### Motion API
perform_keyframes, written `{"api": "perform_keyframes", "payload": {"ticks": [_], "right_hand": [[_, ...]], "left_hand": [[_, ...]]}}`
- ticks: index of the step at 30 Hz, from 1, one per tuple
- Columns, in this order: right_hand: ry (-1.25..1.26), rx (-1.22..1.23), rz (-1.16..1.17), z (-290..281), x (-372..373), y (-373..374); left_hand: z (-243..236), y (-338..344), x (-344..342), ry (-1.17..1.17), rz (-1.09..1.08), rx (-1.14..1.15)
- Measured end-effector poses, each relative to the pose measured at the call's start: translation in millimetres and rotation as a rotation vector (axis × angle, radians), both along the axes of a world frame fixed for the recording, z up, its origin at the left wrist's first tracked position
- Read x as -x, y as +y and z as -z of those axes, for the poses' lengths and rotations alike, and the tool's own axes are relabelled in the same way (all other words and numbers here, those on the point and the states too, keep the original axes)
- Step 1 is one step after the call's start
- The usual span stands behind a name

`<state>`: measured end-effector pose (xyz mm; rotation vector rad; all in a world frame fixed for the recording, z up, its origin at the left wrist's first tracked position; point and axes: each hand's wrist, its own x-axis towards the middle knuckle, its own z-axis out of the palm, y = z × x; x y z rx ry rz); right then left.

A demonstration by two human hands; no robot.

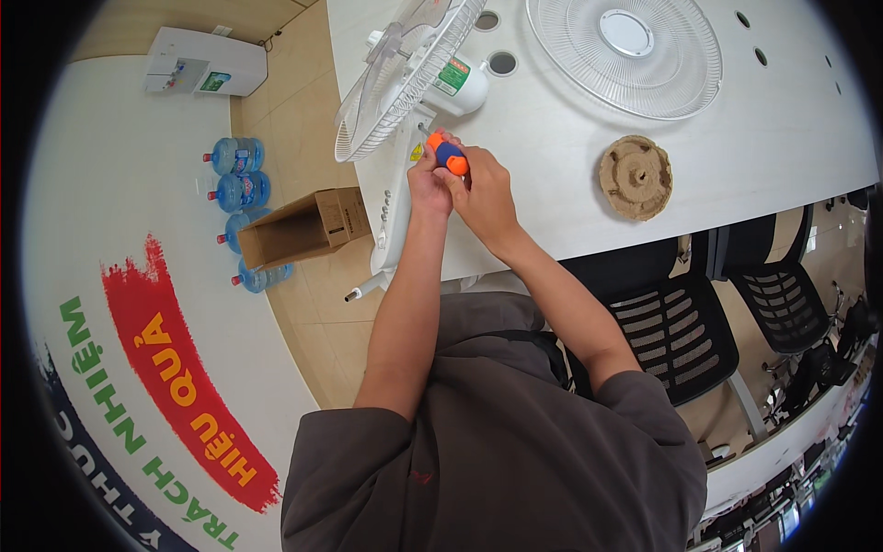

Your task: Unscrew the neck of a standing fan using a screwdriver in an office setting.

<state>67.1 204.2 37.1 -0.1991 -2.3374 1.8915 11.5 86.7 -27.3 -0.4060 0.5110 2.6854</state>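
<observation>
A screwdriver (449,156) with an orange and blue handle is between my two hands. My right hand (487,191) is closed around the handle from the right. My left hand (430,187) is closed at its left side, with some fingers hidden behind it. The screwdriver's shaft points at the neck of a white electric fan (460,89), just below the motor housing. The fan lies on the table, its clear blades inside a rear wire guard (368,120) tilted to the left. Its white stand (397,216) runs down beside my left forearm.
A round front fan guard (676,87) and a brown moulded pulp piece (636,178) lie on the white table (543,184). An open cardboard box (303,228) and several blue water bottles (241,190) stand at the left. Black mesh chairs (676,331) line the table's near edge.
</observation>
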Motion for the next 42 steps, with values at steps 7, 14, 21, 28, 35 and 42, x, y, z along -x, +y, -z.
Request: {"api": "perform_keyframes", "payload": {"ticks": [7,14,21,28,35,42], "right_hand": [[0.274,-0.290,-0.011,4,8,15],[0.274,-0.226,-0.024,-9,7,16],[0.238,-0.100,0.148,2,2,14],[0.067,0.320,0.672,37,-127,75],[-0.388,-0.723,1.371,-39,-367,142],[-0.489,-0.014,1.658,45,-466,102]], "left_hand": [[-31,0,10,-0.107,0.113,0.615],[-34,14,20,-0.296,-0.024,0.520],[-10,13,17,-0.292,-0.010,0.514],[7,-5,39,-0.440,-0.098,0.123],[-4,2,44,-0.462,-0.133,0.321],[5,19,34,-0.387,0.016,0.327]]}}
